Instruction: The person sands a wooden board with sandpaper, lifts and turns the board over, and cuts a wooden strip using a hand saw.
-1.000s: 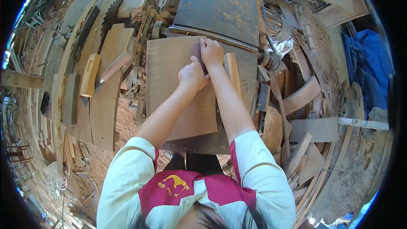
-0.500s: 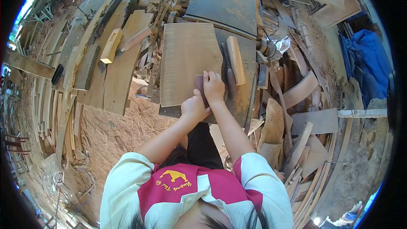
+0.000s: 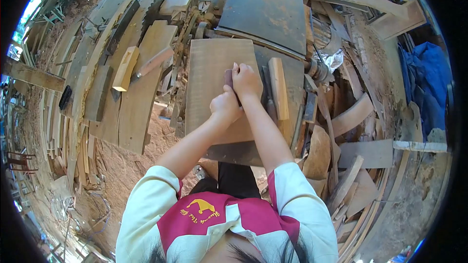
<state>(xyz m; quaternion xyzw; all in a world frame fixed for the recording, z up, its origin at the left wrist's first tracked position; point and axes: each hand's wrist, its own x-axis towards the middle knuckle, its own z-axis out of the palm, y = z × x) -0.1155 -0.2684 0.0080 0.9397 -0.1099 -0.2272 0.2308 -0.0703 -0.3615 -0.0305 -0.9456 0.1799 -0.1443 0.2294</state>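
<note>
Both hands are on a dark reddish-brown block, over the right part of a wide flat wooden board. My left hand is closed round the block's near end. Just above and to the right, my right hand wraps its far part, fingers bent. The board lies on a dark metal machine table. Beside the board on the right lies a light wooden strip, with dark narrow tools partly hidden next to it.
A metal plate lies beyond the board. On the left bench are a wooden block, a handled blade and a toothed saw blade. Scrap wood is piled on the right, near a blue tarp.
My hands have slid the block forward across the board, away from my body. The whole view has shifted slightly, with the board and bench lower in it.
</note>
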